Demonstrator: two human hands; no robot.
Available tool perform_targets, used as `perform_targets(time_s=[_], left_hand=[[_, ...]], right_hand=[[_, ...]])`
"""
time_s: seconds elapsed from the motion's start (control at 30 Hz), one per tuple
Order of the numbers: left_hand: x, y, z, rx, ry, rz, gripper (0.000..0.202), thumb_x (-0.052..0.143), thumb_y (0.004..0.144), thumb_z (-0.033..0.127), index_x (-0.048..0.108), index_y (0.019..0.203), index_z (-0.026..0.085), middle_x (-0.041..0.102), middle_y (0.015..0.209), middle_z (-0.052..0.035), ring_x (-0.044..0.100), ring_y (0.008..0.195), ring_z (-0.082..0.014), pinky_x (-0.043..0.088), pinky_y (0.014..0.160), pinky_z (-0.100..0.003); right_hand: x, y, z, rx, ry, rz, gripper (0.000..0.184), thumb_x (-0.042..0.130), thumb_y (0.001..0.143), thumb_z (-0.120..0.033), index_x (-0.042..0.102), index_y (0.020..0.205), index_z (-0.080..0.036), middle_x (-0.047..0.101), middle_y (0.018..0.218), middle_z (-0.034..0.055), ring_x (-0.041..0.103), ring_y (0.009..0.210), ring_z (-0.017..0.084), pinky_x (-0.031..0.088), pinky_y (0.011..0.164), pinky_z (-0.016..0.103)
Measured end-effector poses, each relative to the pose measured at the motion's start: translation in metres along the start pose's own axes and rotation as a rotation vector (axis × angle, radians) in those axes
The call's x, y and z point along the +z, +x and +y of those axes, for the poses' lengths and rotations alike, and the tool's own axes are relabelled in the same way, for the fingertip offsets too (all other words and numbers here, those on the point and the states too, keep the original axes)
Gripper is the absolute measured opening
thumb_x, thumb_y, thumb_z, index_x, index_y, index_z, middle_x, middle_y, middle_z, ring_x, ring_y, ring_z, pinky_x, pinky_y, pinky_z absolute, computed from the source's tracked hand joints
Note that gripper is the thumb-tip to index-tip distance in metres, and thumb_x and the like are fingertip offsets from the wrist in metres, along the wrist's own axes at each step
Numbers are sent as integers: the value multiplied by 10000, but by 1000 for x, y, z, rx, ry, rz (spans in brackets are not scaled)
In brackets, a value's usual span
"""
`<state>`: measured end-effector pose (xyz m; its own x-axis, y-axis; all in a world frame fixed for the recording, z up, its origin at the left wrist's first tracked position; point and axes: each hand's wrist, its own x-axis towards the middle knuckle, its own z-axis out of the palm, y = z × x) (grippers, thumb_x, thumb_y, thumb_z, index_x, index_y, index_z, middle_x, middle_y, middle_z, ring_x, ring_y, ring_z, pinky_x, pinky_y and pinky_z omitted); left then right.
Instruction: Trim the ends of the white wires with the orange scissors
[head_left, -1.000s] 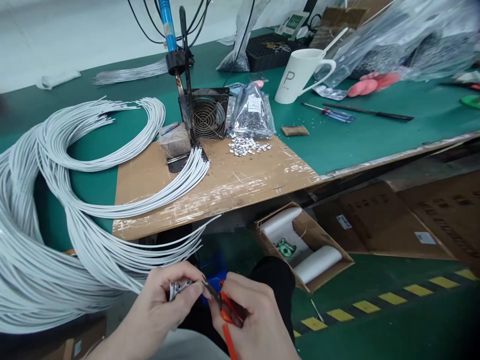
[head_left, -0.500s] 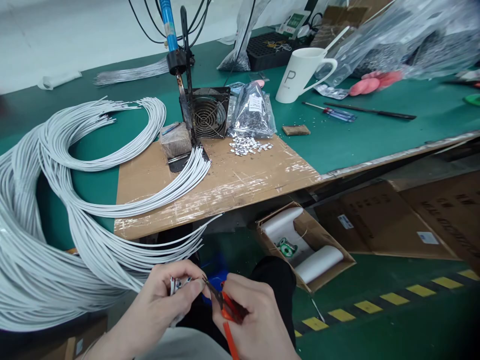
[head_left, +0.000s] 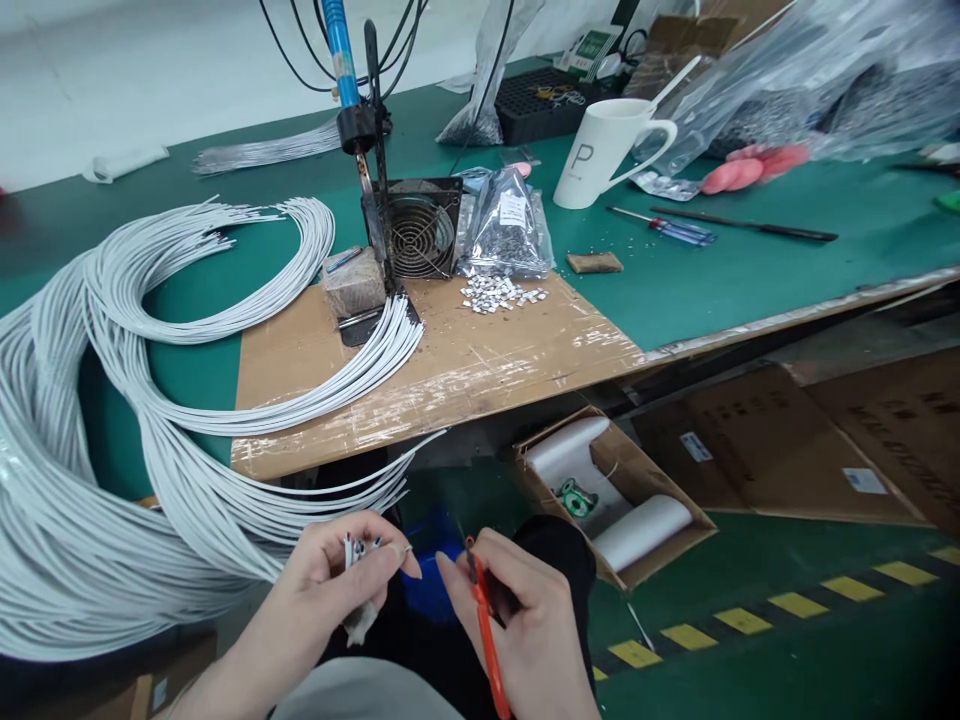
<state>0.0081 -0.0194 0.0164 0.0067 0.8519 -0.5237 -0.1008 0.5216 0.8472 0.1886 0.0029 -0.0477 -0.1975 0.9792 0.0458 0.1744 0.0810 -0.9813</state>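
My left hand (head_left: 349, 575) is closed in front of my lap, around a small bunch of white pieces (head_left: 351, 550) with some dark ends. A crumpled whitish scrap (head_left: 361, 622) hangs below its fingers. Between thumb and forefinger it pinches something tiny that I cannot make out. To the right, my right hand (head_left: 517, 610) grips orange-handled nippers (head_left: 489, 640), tilted upright and turned away from the left hand; their jaws are mostly hidden by the fingers. Large coils of white cable (head_left: 195, 510) lie left of and behind my left hand.
On the bench, a soldering iron (head_left: 342, 60) stands in its holder beside a small fan (head_left: 414, 228). Small white pieces (head_left: 501, 293) lie on the cardboard sheet (head_left: 480, 370). A white mug (head_left: 600, 155) and a screwdriver (head_left: 679, 230) are farther right. Below stands an open carton (head_left: 675, 560).
My right hand has drawn right, away from the left hand, and the nippers have swung from pointing at the left fingertips to nearly upright. My left hand has barely moved.
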Motion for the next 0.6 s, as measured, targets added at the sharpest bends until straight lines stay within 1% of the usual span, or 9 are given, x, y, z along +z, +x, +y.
perform_targets(time_s=[0.07,0.13,0.2,0.27,0.33,0.43,0.5,0.6], left_hand=[[1,0,2,-9,-67,-5,467,781,837,617,785,821,150,485,527,48,216,468,-71,186,476,-239],[2,-1,3,-17,-131,-8,459,821,802,609,797,819,151,505,535,42,208,471,-62,183,472,-229],[3,-1,3,-10,-159,4,412,847,796,568,795,814,159,537,557,33,213,482,-59,198,468,-213],[4,-1,2,-3,-170,17,372,865,793,532,786,821,170,558,570,36,200,482,-54,235,467,-198],[4,0,1,5,-164,24,367,876,782,523,778,818,171,554,568,46,182,472,-44,278,473,-189],[3,1,1,7,-151,20,374,886,766,517,764,793,164,543,559,52,178,463,-38,306,477,-180],[3,1,0,1,-163,21,368,891,761,502,744,776,165,543,552,54,179,465,-41,306,478,-176],[4,1,1,-5,-182,27,370,902,747,493,725,762,168,545,538,60,170,461,-39,299,480,-175]], right_hand=[[-1,-1,-1,37,28,5,397,646,976,-360,504,639,-206,403,650,-28,386,555,117,293,477,254],[-4,-3,-2,41,5,-33,387,616,993,-359,506,654,-208,412,655,-23,401,561,122,313,480,248],[-7,-5,-2,1,-77,-113,408,615,983,-317,427,634,-219,399,648,-26,395,555,119,315,480,247],[-10,-8,-1,-75,-197,-172,447,641,949,-268,333,628,-226,376,631,-36,377,540,109,299,476,247],[-12,-9,0,-170,-306,-165,482,661,914,-221,265,639,-230,339,610,-51,346,520,98,273,473,251],[-12,-9,3,-295,-383,-112,490,645,871,-157,208,663,-233,294,598,-64,300,497,87,240,464,254],[-12,-8,4,-343,-402,-101,483,638,837,-134,192,680,-235,280,604,-66,284,496,84,232,457,249],[-11,-6,4,-365,-428,-118,479,628,820,-127,175,707,-237,272,607,-67,276,497,84,230,455,248]])
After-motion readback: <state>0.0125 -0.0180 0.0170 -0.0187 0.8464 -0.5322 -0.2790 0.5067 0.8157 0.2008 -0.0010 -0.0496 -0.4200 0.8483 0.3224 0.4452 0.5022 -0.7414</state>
